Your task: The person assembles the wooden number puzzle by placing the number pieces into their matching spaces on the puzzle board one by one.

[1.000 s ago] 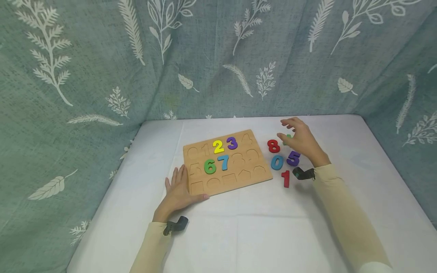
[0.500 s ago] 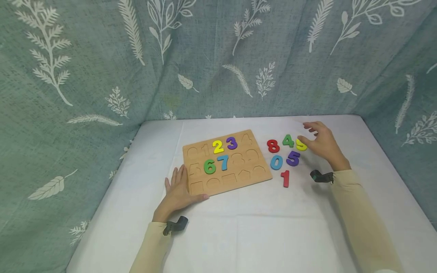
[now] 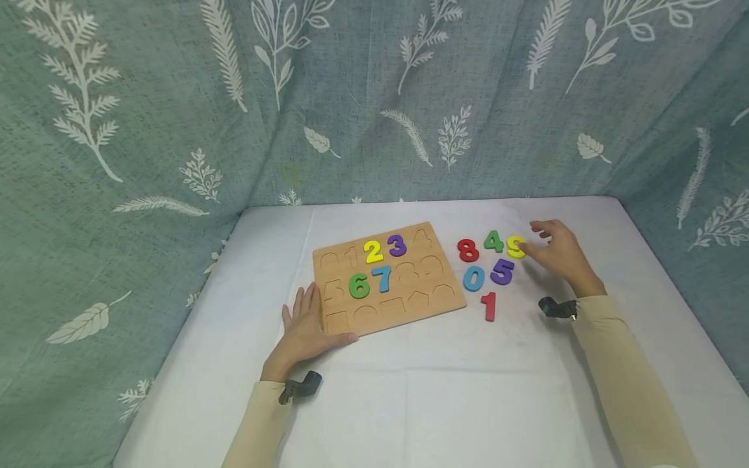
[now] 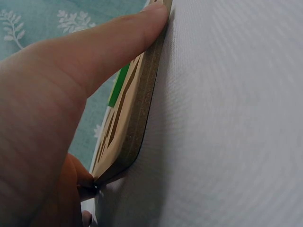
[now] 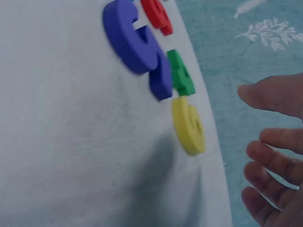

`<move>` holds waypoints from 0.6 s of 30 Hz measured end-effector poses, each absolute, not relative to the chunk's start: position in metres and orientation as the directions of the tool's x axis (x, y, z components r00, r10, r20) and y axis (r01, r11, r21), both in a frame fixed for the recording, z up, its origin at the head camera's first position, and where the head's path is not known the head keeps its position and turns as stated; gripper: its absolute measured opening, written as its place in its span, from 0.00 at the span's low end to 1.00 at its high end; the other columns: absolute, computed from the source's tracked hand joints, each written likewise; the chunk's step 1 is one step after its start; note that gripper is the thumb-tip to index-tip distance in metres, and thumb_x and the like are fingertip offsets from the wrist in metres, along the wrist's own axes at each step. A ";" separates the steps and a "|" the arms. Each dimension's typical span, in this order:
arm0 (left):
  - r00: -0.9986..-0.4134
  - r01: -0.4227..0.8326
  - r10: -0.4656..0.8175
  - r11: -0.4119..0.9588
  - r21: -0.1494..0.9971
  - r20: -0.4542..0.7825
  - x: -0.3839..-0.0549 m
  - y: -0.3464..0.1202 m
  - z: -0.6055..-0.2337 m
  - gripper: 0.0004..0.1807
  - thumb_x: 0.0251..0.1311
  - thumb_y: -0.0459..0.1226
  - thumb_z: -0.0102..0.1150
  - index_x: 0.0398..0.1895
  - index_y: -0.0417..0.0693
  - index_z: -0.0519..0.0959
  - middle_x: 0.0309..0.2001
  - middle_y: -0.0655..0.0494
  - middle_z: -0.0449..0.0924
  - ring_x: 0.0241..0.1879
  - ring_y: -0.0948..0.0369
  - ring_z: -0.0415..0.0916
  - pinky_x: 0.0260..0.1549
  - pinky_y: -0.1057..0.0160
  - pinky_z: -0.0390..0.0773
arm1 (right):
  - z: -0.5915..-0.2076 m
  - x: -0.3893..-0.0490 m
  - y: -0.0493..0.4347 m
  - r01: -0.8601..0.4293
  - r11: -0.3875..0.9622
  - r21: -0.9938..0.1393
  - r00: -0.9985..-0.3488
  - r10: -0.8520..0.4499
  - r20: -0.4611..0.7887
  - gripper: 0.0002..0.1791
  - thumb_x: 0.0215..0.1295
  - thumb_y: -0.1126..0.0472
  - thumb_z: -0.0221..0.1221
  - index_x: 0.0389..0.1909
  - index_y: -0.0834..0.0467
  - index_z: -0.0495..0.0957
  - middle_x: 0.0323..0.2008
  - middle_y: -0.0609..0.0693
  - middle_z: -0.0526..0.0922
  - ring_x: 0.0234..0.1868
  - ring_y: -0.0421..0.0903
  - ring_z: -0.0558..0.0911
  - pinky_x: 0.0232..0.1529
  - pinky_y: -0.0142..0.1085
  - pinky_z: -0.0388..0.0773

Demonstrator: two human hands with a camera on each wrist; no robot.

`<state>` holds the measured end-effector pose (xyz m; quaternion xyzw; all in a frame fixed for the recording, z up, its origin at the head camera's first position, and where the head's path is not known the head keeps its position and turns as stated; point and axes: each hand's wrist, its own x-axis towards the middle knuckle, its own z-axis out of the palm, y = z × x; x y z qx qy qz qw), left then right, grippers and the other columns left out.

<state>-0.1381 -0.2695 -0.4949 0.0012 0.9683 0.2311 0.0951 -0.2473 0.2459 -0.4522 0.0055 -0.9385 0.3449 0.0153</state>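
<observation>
A wooden number board (image 3: pixel 404 311) lies slightly turned on the white table, with a yellow 2 (image 3: pixel 373 251), purple 3 (image 3: pixel 396 245), green 6 (image 3: pixel 359 285) and blue 7 (image 3: pixel 383 278) on it. My left hand (image 3: pixel 304 335) rests at the board's near-left corner; in the left wrist view its thumb (image 4: pixel 118 42) lies along the edge. Beside the yellow 9 (image 3: pixel 515 246) my right hand (image 3: pixel 562 253) hovers with thumb and fingers apart and nothing between them. The right wrist view shows the yellow 9 (image 5: pixel 188 126) below and apart from the fingertips (image 5: pixel 247 94).
Right of the board lie a red 8 (image 3: pixel 468 250), green 4 (image 3: pixel 494 241), blue 0 (image 3: pixel 474 278), purple 5 (image 3: pixel 502 272) and red 1 (image 3: pixel 489 306). Behind the table hangs a leaf-patterned green-blue curtain (image 3: pixel 351 97).
My right hand has moved right from above the green 4, uncovering it and the yellow 9, then come down slightly beside the 9. My left hand has stayed at the board.
</observation>
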 end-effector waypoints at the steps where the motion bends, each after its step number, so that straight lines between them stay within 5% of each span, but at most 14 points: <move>1: -0.982 -0.043 0.045 0.893 0.448 -0.184 -0.138 -0.269 -0.495 0.83 0.38 0.75 0.71 0.84 0.42 0.33 0.86 0.43 0.29 0.84 0.41 0.20 0.75 0.26 0.21 | -0.454 -0.248 0.247 -0.013 0.764 -0.645 -1.000 0.001 0.021 0.38 0.69 0.54 0.66 0.74 0.67 0.65 0.68 0.69 0.69 0.68 0.69 0.69 0.65 0.67 0.72; 18: -0.983 -0.034 0.052 0.893 0.449 -0.176 -0.139 -0.272 -0.499 0.83 0.38 0.76 0.70 0.84 0.43 0.33 0.86 0.44 0.28 0.84 0.41 0.20 0.75 0.25 0.21 | -0.470 -0.258 0.245 0.034 0.803 -0.595 -0.996 -0.024 -0.089 0.39 0.68 0.54 0.66 0.73 0.70 0.65 0.69 0.72 0.66 0.68 0.69 0.67 0.69 0.65 0.72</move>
